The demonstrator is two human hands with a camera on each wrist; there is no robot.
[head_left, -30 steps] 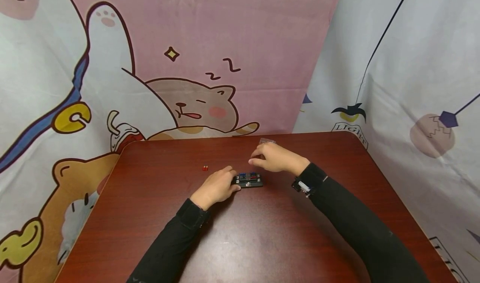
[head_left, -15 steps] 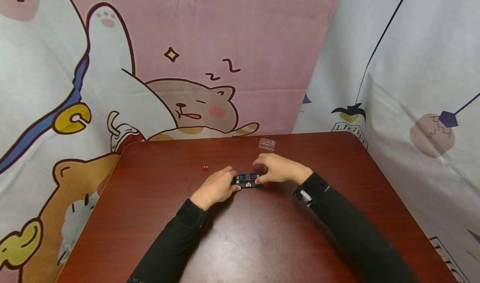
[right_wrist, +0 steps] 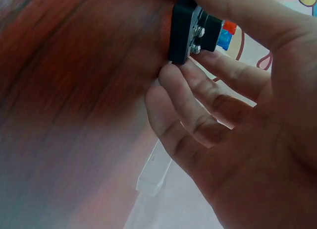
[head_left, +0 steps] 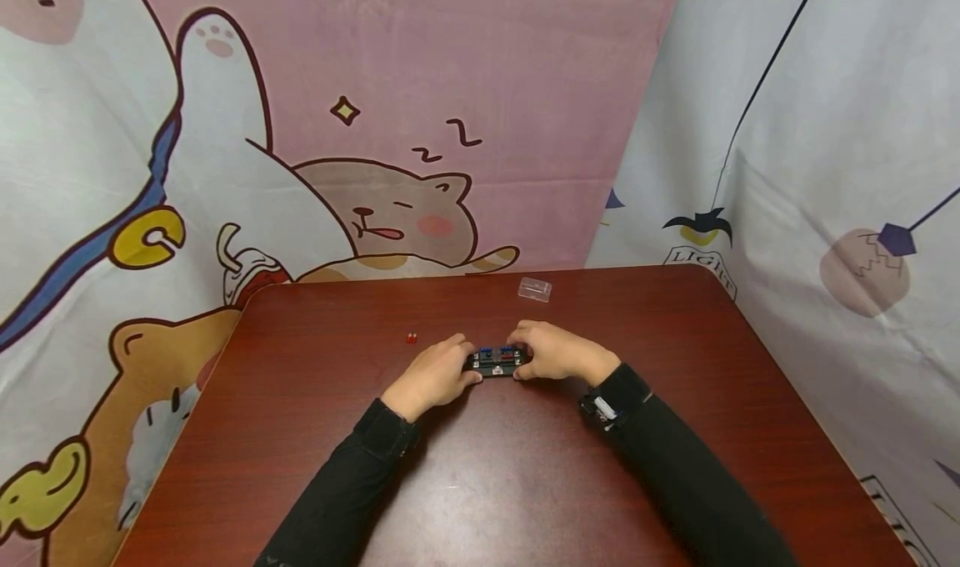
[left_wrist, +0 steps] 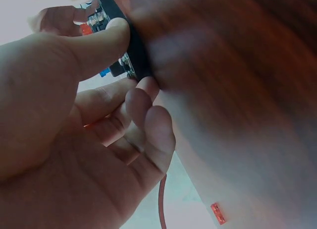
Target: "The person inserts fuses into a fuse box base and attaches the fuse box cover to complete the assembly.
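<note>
"Where do we look from?"
"The head, forward and down, well above the left hand (head_left: 433, 373) and right hand (head_left: 562, 353); each wrist, close in, facing along its hand."
"What do our wrist views share?"
"The black block (head_left: 495, 370) between the hands."

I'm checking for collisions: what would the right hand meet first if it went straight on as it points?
Most likely the black block that the right hand grips; beyond it, roughly in line, lies the left hand.

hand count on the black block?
2: the left hand holds the black block at its left end, the right hand at its right end. No other hands show.
</note>
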